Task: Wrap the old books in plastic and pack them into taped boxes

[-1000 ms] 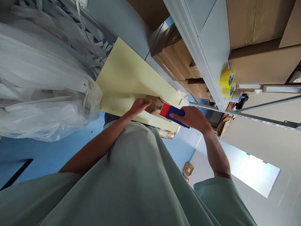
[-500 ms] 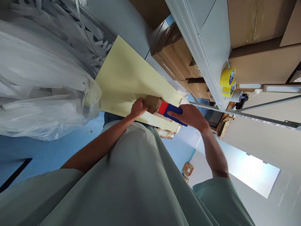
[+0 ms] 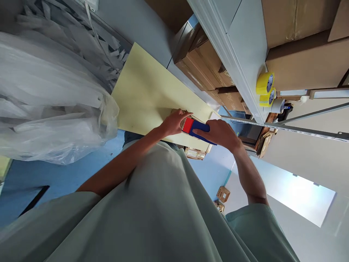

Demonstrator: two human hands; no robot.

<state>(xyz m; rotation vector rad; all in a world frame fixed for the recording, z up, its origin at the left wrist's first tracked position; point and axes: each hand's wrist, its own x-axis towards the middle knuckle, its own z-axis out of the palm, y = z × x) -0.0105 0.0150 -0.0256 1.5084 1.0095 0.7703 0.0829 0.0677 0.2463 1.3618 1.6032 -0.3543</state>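
My right hand [image 3: 218,134] is wrapped around a blue and red tape dispenser [image 3: 200,130], its red end pointing left. The dispenser lies along a small brown cardboard box [image 3: 176,110] on the pale yellow tabletop [image 3: 147,87]. My left hand [image 3: 173,123] grips the left end of this box, index finger stretched over its top and thumb at the near side, close to the dispenser's red end. Much of the box is hidden under my left hand and the dispenser.
A large translucent plastic bag [image 3: 54,102] stands left of the tabletop. Cardboard boxes [image 3: 207,63] sit behind it. On a white shelf [image 3: 240,47] at the right are yellow tape rolls [image 3: 265,83] and a large carton [image 3: 305,65]. Small boxes [image 3: 223,194] rest on the blue floor.
My left hand has slid right along the cardboard box, towards the dispenser's red end, and its fingers have spread over the box. My right hand keeps its hold, nearly in place.
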